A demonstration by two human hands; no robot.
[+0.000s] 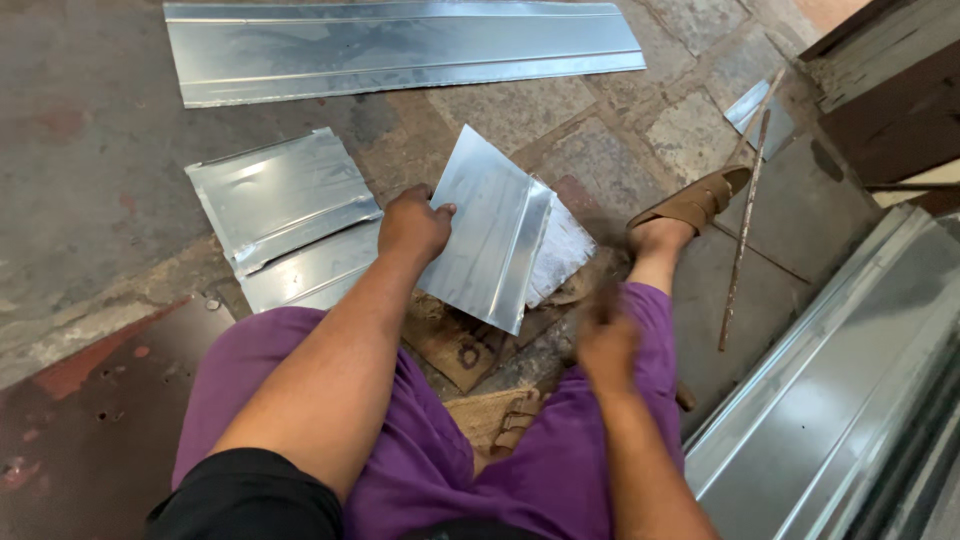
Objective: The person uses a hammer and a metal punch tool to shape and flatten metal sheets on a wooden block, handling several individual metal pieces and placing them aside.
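One metal sheet (490, 235) gripped at left edge by left hand (412, 225); right hand (605, 345) blurred, grip unclear.

Metal sheet (490, 240) perhaps atop cardboard (455, 345)

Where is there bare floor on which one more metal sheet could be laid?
Bare floor lies far left, bordered by the long sheet above and the ribbed sheet on its right. Between the knees it is crowded: the left hand grips a folded sheet over cardboard, the right hand beside.
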